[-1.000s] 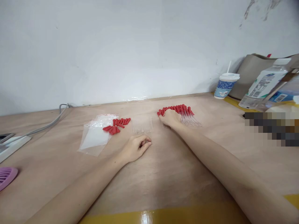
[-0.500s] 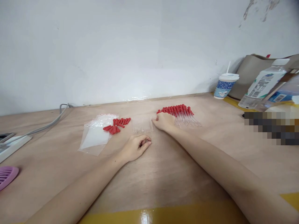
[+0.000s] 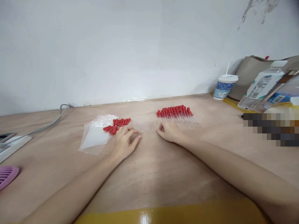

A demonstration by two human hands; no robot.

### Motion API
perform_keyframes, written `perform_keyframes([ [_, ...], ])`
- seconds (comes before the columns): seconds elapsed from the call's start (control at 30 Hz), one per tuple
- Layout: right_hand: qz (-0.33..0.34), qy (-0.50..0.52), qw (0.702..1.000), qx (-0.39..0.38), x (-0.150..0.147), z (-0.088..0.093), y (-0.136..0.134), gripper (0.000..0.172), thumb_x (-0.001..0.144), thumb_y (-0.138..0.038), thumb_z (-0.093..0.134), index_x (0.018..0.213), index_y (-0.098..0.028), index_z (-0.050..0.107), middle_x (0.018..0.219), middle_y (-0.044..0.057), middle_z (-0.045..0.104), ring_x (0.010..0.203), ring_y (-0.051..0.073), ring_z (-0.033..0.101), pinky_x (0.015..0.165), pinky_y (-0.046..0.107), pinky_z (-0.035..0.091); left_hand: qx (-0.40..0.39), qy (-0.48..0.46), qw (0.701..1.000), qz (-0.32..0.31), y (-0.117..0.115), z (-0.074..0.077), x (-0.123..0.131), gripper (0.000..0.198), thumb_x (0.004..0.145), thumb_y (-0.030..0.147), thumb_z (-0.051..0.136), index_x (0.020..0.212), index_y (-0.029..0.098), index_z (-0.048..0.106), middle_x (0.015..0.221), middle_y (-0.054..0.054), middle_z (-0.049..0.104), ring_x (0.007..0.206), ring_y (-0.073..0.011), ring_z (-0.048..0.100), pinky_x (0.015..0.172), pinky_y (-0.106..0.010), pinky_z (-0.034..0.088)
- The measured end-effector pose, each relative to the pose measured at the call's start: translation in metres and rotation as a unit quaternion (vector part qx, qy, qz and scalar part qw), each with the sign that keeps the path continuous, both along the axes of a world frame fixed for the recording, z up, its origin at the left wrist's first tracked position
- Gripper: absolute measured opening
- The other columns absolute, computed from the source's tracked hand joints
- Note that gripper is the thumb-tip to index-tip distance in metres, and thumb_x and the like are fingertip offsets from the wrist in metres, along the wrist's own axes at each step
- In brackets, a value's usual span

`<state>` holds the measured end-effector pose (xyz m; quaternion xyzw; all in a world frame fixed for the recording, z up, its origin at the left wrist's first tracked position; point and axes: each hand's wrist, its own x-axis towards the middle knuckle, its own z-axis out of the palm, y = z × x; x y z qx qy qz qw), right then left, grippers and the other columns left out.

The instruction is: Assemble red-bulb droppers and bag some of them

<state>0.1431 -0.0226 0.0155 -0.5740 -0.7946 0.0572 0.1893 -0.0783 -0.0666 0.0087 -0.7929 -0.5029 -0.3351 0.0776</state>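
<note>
My left hand (image 3: 126, 141) reaches over the near edge of a pile of red rubber dropper bulbs (image 3: 121, 122), fingers apart and seemingly holding nothing. Just beyond its fingertips lies a row of clear glass dropper tubes (image 3: 143, 125), side by side on the table. To the right of that row, my right hand (image 3: 170, 132) is closed in a pinch on a glass dropper tube, mostly hidden by the fingers. Behind and beside this hand, several assembled droppers (image 3: 175, 112) lie in a fanned row, red bulbs toward the wall.
Clear zip bags (image 3: 94, 137) lie left of the bulbs. A grey cable (image 3: 50, 124) and a pink slatted object (image 3: 8, 175) are at far left. A paper cup (image 3: 225, 87), a plastic bottle (image 3: 261, 85) and a grey bag (image 3: 245, 71) stand at the back right.
My right hand has drawn back toward me from the end of the tube row, which now ends farther left. My left hand has shifted left to the bulbs and its fingers have opened.
</note>
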Motion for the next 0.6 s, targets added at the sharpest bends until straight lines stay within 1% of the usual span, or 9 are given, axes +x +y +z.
perform_keyframes([
  [0.07, 0.052, 0.041, 0.997, 0.035, 0.015, -0.008, -0.011, 0.015, 0.079, -0.031, 0.050, 0.077, -0.018, 0.057, 0.076, 0.004, 0.063, 0.068, 0.016, 0.056, 0.056, 0.024, 0.034, 0.028, 0.008, 0.994, 0.104, 0.010, 0.003, -0.013, 0.024, 0.081, 0.039, 0.053, 0.096, 0.023, 0.064, 0.108, -0.009, 0.056, 0.106, -0.0274, 0.047, 0.092, -0.045, 0.033],
  [0.13, 0.086, 0.060, 0.993, 0.061, 0.029, -0.014, -0.019, 0.014, 0.079, -0.031, 0.051, 0.075, -0.018, 0.055, 0.077, 0.004, 0.061, 0.067, 0.014, 0.053, 0.057, 0.023, 0.034, 0.024, 0.023, 0.981, 0.193, 0.024, 0.008, -0.028, 0.033, 0.084, 0.043, 0.048, 0.107, 0.024, 0.062, 0.119, -0.012, 0.050, 0.115, -0.0308, 0.041, 0.096, -0.050, 0.027],
  [0.2, 0.111, 0.069, 0.989, 0.071, 0.039, -0.017, -0.023, 0.014, 0.079, -0.030, 0.051, 0.073, -0.018, 0.054, 0.076, 0.003, 0.060, 0.065, 0.013, 0.051, 0.058, 0.023, 0.034, -0.019, 0.032, 0.968, 0.247, 0.037, 0.013, -0.044, 0.041, 0.085, 0.048, 0.042, 0.115, 0.026, 0.059, 0.126, -0.014, 0.045, 0.122, -0.0327, 0.036, 0.098, -0.054, 0.024],
  [0.23, 0.122, 0.073, 0.987, 0.072, 0.042, -0.018, -0.024, 0.014, 0.078, -0.030, 0.052, 0.073, -0.018, 0.054, 0.076, 0.003, 0.059, 0.065, 0.013, 0.051, 0.057, 0.023, 0.033, -0.056, 0.032, 0.963, 0.262, 0.043, 0.015, -0.052, 0.045, 0.086, 0.051, 0.038, 0.119, 0.027, 0.056, 0.129, -0.014, 0.044, 0.124, -0.0332, 0.034, 0.098, -0.055, 0.024],
  [0.27, 0.131, 0.076, 0.986, 0.072, 0.044, -0.019, -0.025, 0.014, 0.078, -0.030, 0.052, 0.072, -0.018, 0.054, 0.075, 0.003, 0.059, 0.064, 0.013, 0.050, 0.057, 0.023, 0.033, -0.096, 0.034, 0.960, 0.261, 0.049, 0.016, -0.059, 0.048, 0.086, 0.053, 0.035, 0.123, 0.028, 0.053, 0.131, -0.014, 0.042, 0.126, -0.0329, 0.033, 0.099, -0.054, 0.025],
  [0.33, 0.140, 0.082, 0.984, 0.072, 0.046, -0.019, -0.024, 0.014, 0.079, -0.030, 0.052, 0.072, -0.018, 0.054, 0.073, 0.002, 0.059, 0.064, 0.013, 0.050, 0.057, 0.023, 0.033, -0.164, 0.038, 0.958, 0.234, 0.056, 0.016, -0.069, 0.054, 0.086, 0.055, 0.032, 0.130, 0.028, 0.046, 0.135, -0.013, 0.040, 0.127, -0.0300, 0.033, 0.101, -0.048, 0.027],
  [0.4, 0.141, 0.087, 0.984, 0.070, 0.045, -0.019, -0.024, 0.013, 0.078, -0.030, 0.052, 0.072, -0.018, 0.054, 0.073, 0.002, 0.059, 0.064, 0.013, 0.050, 0.057, 0.023, 0.033, -0.204, 0.050, 0.956, 0.205, 0.060, 0.013, -0.072, 0.054, 0.086, 0.056, 0.030, 0.131, 0.031, 0.043, 0.137, -0.010, 0.039, 0.128, -0.0285, 0.033, 0.103, -0.047, 0.025],
  [0.5, 0.141, 0.091, 0.984, 0.066, 0.044, -0.019, -0.023, 0.012, 0.078, -0.029, 0.053, 0.072, -0.018, 0.054, 0.073, 0.002, 0.059, 0.065, 0.013, 0.051, 0.057, 0.023, 0.033, -0.202, 0.067, 0.958, 0.190, 0.062, 0.005, -0.066, 0.048, 0.086, 0.054, 0.032, 0.128, 0.036, 0.046, 0.137, -0.007, 0.040, 0.128, -0.0278, 0.032, 0.104, -0.050, 0.021],
  [0.6, 0.143, 0.095, 0.983, 0.066, 0.045, -0.020, -0.023, 0.011, 0.078, -0.028, 0.053, 0.073, -0.018, 0.054, 0.073, 0.001, 0.059, 0.066, 0.013, 0.052, 0.057, 0.023, 0.034, -0.173, 0.044, 0.963, 0.203, 0.061, -0.001, -0.052, 0.045, 0.084, 0.050, 0.038, 0.124, 0.032, 0.051, 0.135, -0.008, 0.041, 0.126, -0.0282, 0.036, 0.102, -0.051, 0.024],
])
